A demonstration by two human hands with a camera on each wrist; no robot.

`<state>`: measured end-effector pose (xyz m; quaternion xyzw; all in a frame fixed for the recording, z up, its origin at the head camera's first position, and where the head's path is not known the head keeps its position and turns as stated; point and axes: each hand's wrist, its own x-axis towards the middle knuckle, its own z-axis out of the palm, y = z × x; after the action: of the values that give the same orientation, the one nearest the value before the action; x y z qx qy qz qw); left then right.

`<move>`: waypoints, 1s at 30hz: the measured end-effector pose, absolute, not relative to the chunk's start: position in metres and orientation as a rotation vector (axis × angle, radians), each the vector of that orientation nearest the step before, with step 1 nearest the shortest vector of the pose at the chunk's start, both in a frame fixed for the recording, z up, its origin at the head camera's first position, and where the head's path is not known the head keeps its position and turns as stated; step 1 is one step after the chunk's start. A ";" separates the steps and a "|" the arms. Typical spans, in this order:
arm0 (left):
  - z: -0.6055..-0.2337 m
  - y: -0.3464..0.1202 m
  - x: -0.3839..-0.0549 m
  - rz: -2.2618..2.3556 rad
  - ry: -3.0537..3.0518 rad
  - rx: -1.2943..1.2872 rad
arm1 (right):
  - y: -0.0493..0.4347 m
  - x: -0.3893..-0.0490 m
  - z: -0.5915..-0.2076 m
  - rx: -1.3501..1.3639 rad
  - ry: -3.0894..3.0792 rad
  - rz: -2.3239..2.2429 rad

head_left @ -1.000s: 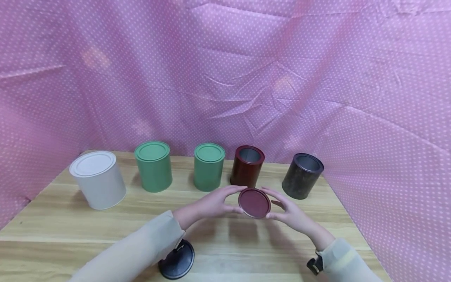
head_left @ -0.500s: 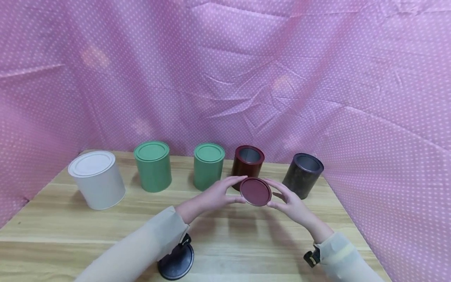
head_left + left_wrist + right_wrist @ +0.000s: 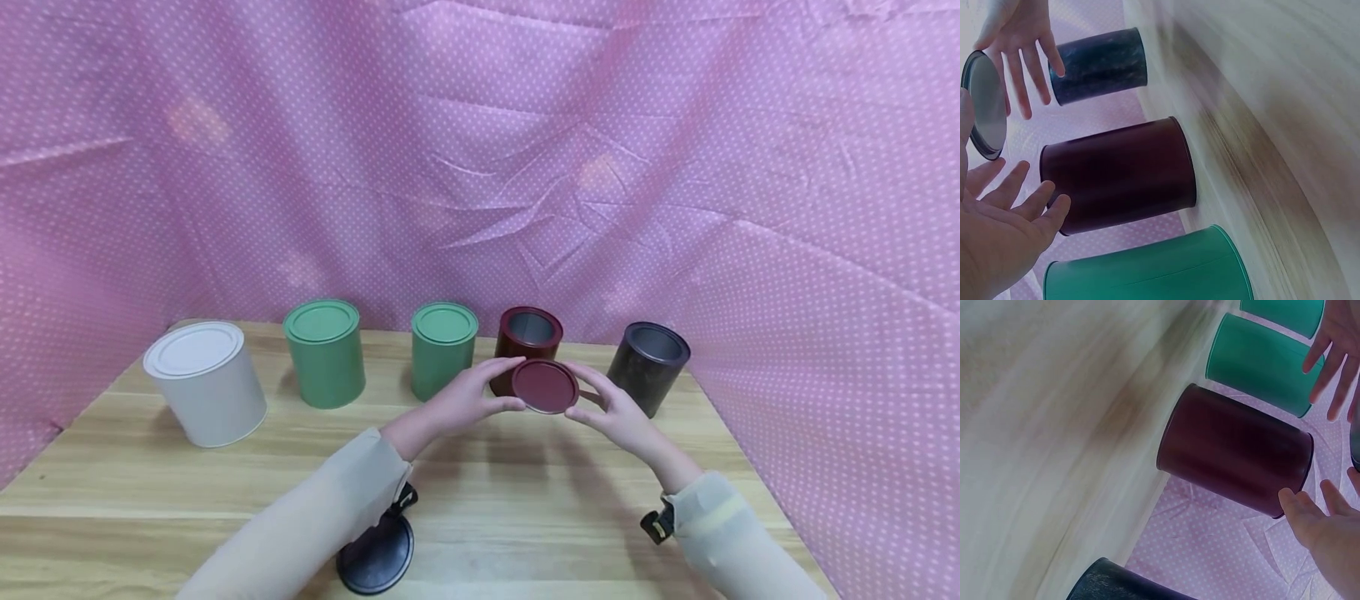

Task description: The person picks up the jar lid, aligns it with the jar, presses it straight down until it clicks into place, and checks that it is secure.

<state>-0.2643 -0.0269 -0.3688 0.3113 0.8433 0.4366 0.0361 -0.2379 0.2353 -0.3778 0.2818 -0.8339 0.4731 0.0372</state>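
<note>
A round dark red lid (image 3: 545, 387) is held flat side toward the head camera, above the table. My left hand (image 3: 463, 400) pinches its left edge between thumb and forefinger, while my right hand (image 3: 618, 417) grips the opposite edge the same way. The other fingers of both hands spread loosely in the wrist views. Just behind the lid stands an open dark red can (image 3: 525, 351), its lower front partly covered by the lid and left hand. In the left wrist view, the lid's grey underside (image 3: 990, 103) faces the can side.
An open black can (image 3: 643, 375) stands right of the red one. Two lidded green cans (image 3: 330, 371) (image 3: 442, 367) and a lidded white can (image 3: 221, 396) stand to the left. A black lid (image 3: 378, 558) lies near the left sleeve. A pink dotted cloth (image 3: 480, 167) hangs behind.
Both hands have raised the dark red lid and carried it away from me, so it now overlaps the lower front of the dark red can. The cans have stayed put.
</note>
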 end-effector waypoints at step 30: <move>-0.356 -0.020 -0.291 1.438 2.647 0.828 | 0.235 -0.281 -0.362 0.787 -2.581 1.530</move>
<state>-0.2911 -0.0197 -0.3556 0.2650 0.8473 0.4603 0.0086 -0.2811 0.2348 -0.3623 0.2537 -0.8319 0.4932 0.0196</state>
